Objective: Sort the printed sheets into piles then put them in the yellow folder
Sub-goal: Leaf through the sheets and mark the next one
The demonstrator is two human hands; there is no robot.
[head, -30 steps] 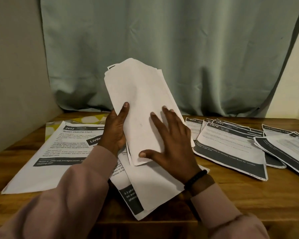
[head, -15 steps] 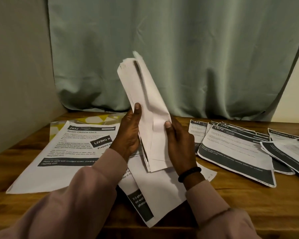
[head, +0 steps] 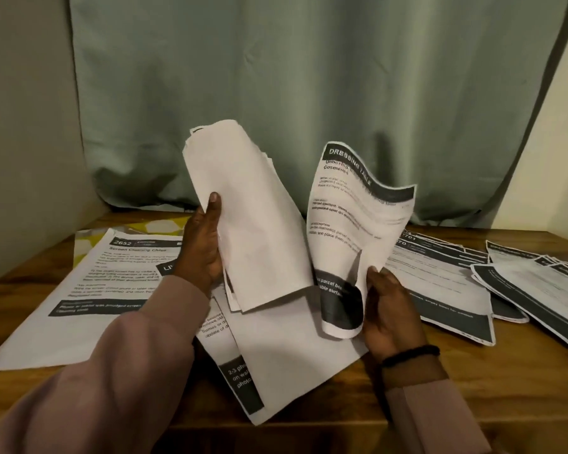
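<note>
My left hand (head: 202, 247) grips a stack of sheets (head: 253, 224) upright above the table, blank backs toward me. To its right, my right hand (head: 387, 309) pinches a single printed sheet (head: 354, 224) headed "DRESSING TABLE", peeled off the stack, its bottom edge curled. Under my hands lie loose sheets (head: 292, 352), one face down. A pile headed "2652" (head: 89, 290) lies at the left, partly covering the yellow patterned folder (head: 151, 226). Two more piles, one (head: 440, 290) at centre right and one (head: 538, 290) at the far right, lie fanned out.
The wooden table (head: 522, 388) has bare surface at the front right. A green curtain (head: 309, 93) hangs behind the table, and a grey wall (head: 23, 142) stands at the left.
My right hand has pulled one sheet off the stack and turned its printed face toward me. My left hand keeps gripping the remaining stack.
</note>
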